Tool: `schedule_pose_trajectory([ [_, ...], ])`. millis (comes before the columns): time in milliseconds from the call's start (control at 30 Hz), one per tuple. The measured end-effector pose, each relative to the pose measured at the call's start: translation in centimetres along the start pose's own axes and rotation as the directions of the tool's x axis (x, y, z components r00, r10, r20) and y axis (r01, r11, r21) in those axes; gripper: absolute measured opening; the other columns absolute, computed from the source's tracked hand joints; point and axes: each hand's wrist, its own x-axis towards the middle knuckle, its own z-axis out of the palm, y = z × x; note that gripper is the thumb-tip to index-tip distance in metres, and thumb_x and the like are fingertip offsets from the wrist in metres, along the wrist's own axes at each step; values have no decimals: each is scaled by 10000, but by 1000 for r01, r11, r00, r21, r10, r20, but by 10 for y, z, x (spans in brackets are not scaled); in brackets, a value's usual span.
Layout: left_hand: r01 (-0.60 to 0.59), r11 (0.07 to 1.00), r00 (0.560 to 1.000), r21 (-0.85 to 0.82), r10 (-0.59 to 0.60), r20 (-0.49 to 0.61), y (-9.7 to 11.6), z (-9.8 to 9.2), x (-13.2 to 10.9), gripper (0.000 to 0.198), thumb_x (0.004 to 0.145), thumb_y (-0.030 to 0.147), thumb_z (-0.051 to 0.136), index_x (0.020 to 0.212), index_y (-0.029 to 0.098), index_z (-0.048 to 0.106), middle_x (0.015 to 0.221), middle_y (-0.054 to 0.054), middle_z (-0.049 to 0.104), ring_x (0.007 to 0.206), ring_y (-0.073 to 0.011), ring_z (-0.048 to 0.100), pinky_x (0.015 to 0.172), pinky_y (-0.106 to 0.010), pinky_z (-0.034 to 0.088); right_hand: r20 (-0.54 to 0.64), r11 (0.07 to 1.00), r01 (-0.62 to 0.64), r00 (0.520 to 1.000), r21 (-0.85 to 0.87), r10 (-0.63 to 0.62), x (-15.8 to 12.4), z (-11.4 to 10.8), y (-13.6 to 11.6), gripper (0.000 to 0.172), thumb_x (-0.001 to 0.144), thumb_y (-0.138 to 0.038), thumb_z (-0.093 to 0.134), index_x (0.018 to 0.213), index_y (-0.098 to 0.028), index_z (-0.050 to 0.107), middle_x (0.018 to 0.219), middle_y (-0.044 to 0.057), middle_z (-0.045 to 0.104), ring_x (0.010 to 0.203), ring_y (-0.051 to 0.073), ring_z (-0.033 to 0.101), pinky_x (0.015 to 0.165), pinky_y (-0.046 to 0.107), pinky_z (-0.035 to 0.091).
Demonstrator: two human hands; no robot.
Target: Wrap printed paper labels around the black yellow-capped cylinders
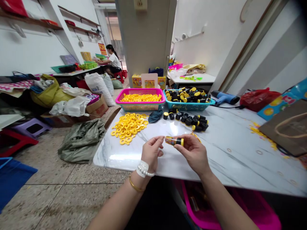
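My right hand [193, 153] grips a small black cylinder with a yellow end [177, 141]. A clear, printed film sleeve [169, 140] covers its left part and reaches past it. My left hand [151, 152] is closed in a pinch close to the sleeve's left end; whether it holds the film is too small to tell. Just behind the right fingers lies a small yellow piece [196, 136]. Loose black cylinders with yellow ends [189, 120] lie beyond it on the marbled table [148, 161]. To the left is a heap of yellow ring-shaped pieces [130, 125].
A pink basket [120, 99] holds yellow pieces; a teal basket [187, 106] holds black-and-yellow cylinders. A dark cloth [155, 116] lies between the piles. A blue heat gun [225, 97] and paper bag [285, 127] are right. A pink bin [192, 212] stands below. Another person [114, 60] sits far left.
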Motion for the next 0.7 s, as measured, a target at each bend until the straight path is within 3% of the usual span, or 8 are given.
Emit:
schedule_pose_trajectory([
  [33,-10,999,1000,34,10,21,1,-2,-1,466,656,376,849,1011,123,683,881,-50,612,643,-76,530,425,-138,345,-34,1000,16,999,-16,-17,-1,0,2,312,769,-325,788,1015,-214,633,988,66,718,876,212,703,757,362,607],
  [100,53,993,984,104,-70,167,5,-6,-2,531,643,388,860,1079,155,667,940,-63,630,723,-121,590,500,-183,438,-47,995,48,998,-86,-52,-4,-1,4,332,755,-321,800,1040,-219,664,999,63,687,824,191,677,666,317,595],
  [200,120,971,926,204,-184,330,8,-15,2,473,623,402,868,952,113,688,863,-68,648,690,-119,587,541,-210,462,45,966,97,995,-239,-88,-11,-6,4,351,790,-311,766,1129,-246,704,1075,66,615,809,154,630,650,283,574],
  [300,102,955,925,279,-194,326,3,-18,3,441,603,385,879,884,104,690,818,-63,668,634,-100,572,546,-208,451,143,939,131,986,-319,-89,-20,-13,0,341,862,-291,681,1202,-277,694,1093,65,597,854,156,628,722,306,583],
  [433,44,948,907,316,-171,386,-13,-9,-1,447,612,377,873,912,92,704,735,-48,670,566,-93,562,559,-223,456,161,892,191,978,-409,-135,-31,-24,-7,324,877,-244,649,1194,-279,703,1078,59,628,833,153,647,769,323,586],
  [500,82,952,895,296,-201,399,-20,-3,-3,514,610,401,872,996,103,706,742,-47,670,586,-107,583,555,-224,459,151,878,200,977,-435,-148,-34,-31,-9,315,874,-226,648,1177,-278,712,1078,56,625,810,145,652,750,312,589],
  [600,193,937,864,291,-303,402,-25,0,-3,603,668,465,827,1154,143,673,800,-54,676,595,-112,592,524,-216,444,160,858,237,970,-455,-183,-38,-41,-5,318,867,-201,654,1169,-283,713,1138,68,625,938,182,664,783,322,593],
  [700,166,940,871,296,-281,403,-26,-1,-3,509,721,465,790,1083,120,701,811,-65,683,560,-80,540,521,-205,419,159,818,269,963,-508,-218,-44,-48,2,339,855,-198,667,1183,-272,703,1132,71,676,943,196,683,843,357,590],
])
